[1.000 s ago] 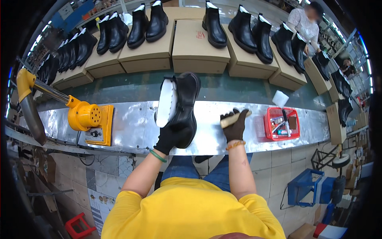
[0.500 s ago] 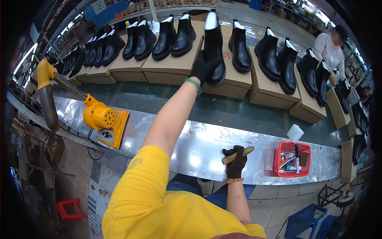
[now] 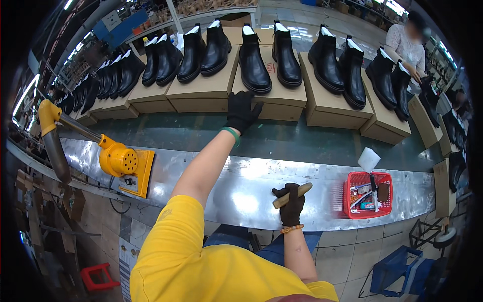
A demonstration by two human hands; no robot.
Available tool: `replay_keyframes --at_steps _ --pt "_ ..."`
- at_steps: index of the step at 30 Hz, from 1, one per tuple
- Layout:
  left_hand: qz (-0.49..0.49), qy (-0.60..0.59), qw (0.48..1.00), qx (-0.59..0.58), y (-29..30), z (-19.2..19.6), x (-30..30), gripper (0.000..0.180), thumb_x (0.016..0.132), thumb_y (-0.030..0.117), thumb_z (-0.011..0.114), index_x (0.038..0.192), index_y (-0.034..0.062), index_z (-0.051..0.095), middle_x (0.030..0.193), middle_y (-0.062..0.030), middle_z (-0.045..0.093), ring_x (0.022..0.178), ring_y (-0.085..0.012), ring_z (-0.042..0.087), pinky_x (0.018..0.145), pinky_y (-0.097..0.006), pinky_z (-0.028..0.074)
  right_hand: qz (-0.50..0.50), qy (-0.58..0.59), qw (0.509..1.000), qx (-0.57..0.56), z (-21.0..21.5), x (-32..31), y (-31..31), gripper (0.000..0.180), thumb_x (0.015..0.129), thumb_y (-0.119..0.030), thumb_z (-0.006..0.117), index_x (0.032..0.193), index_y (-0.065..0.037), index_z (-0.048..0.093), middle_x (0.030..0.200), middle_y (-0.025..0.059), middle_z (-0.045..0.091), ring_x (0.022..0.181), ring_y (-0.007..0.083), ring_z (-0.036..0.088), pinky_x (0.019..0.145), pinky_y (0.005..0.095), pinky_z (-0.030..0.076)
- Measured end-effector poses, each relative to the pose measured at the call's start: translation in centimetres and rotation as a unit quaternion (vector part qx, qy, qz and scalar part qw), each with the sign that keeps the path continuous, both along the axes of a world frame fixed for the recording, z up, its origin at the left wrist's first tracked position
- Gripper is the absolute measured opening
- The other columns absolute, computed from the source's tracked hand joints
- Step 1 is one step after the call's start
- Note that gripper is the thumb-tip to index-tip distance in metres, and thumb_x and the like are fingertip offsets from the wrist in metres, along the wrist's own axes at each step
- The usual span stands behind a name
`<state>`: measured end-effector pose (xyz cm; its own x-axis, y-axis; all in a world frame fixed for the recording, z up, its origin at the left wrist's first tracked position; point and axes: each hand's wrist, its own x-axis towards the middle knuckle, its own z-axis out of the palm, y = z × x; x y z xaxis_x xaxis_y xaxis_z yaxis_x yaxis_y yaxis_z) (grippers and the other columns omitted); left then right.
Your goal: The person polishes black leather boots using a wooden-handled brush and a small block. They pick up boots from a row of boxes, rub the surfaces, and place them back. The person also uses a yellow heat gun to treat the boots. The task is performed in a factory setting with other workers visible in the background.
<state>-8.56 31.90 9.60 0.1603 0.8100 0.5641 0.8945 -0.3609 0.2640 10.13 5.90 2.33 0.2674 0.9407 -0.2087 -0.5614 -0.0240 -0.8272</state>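
The left hand [image 3: 243, 111], in a black glove with a green bangle [image 3: 232, 135] at the wrist, was extended forward, its fingers loosely parted, the thumb set apart, and nothing seen in its grasp. A black ankle boot [image 3: 255, 68] stood upright just beyond those fingertips, toe toward the person, on a brown cardboard box [image 3: 277, 108]. The left fingertips overlapped the front edge of that box in view; whether they touched box or boot could not be determined. A matching boot [image 3: 287, 60] stood on the same box, to the right of the left fingers. The right hand [image 3: 291, 207], in a dark brown glove, was closed around a tan bar [image 3: 301, 191], which protruded on both sides of the fingers. A metal bench [image 3: 234, 196] lay under the right hand. To the right of the right fingers, on the bench, was a red basket [image 3: 346, 199] containing small items, with a white block [image 3: 369, 159] just behind it. A yellow machine [image 3: 118, 160] stood well to the left of the right fingers. Further boots on boxes extended to both sides beyond the left fingers.
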Motion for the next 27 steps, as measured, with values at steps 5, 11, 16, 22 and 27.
replay_keyframes --at_steps 5,11,16,22,27 --pt "0.054 -0.057 0.996 -0.039 2.7 2.7 4.0 0.077 0.07 0.048 0.072 0.131 0.0102 0.045 0.133 -0.0238 0.039 0.11 -0.0414 0.053 0.095 -0.047 0.04 -0.01 -0.002 1.0 -0.007 -0.2 0.1 -0.1 0.034 0.091 -0.03 0.057 0.097 0.003 0.053 0.069 0.0123 0.058 0.065 0.0245 0.062 0.076 0.0465 0.055" --pt "-0.062 -0.108 0.984 -0.128 9.5 1.8 0.5 0.073 0.071 0.047 0.068 0.136 0.0246 0.044 0.144 -0.0281 0.025 0.113 -0.0411 0.052 0.096 -0.044 0.042 0.006 -0.02 1.0 -0.01 0.1 0.0 -0.2 0.032 0.09 -0.028 0.058 0.096 0.003 0.053 0.068 0.0125 0.059 0.064 0.0252 0.063 0.074 0.0447 0.055" --pt "-0.142 -0.153 0.971 -0.113 8.2 0.9 -1.1 0.065 0.077 0.033 0.068 0.135 0.0173 0.045 0.147 -0.0223 0.024 0.12 -0.0385 0.048 0.102 -0.038 0.039 -0.003 -0.002 1.0 -0.013 0.7 0.0 -0.1 0.026 0.087 -0.02 0.059 0.092 0.005 0.055 0.069 0.0142 0.061 0.064 0.0242 0.062 0.074 0.0397 0.055" --pt "-0.082 0.015 0.993 -0.079 -3.0 -5.2 -1.7 0.068 0.082 0.041 0.062 0.14 0.0164 0.038 0.15 -0.0207 0.021 0.135 -0.0439 0.023 0.105 -0.055 0.028 -0.013 -0.024 0.999 -0.018 0.9 -0.2 0.2 0.025 0.086 -0.02 0.06 0.091 0.004 0.056 0.069 0.0132 0.062 0.065 0.0242 0.064 0.067 0.0352 0.053" --pt "-0.069 0.146 0.964 -0.211 -17.0 -8.1 1.3 0.066 0.087 0.057 0.044 0.14 0.0177 0.039 0.148 -0.0175 0.029 0.137 -0.0377 0.025 0.107 -0.063 0.009 -0.022 -0.09 0.995 -0.024 1.6 -0.6 0.2 0.027 0.084 -0.022 0.062 0.089 0.004 0.055 0.066 0.0123 0.06 0.06 0.0241 0.062 0.064 0.0352 0.053"
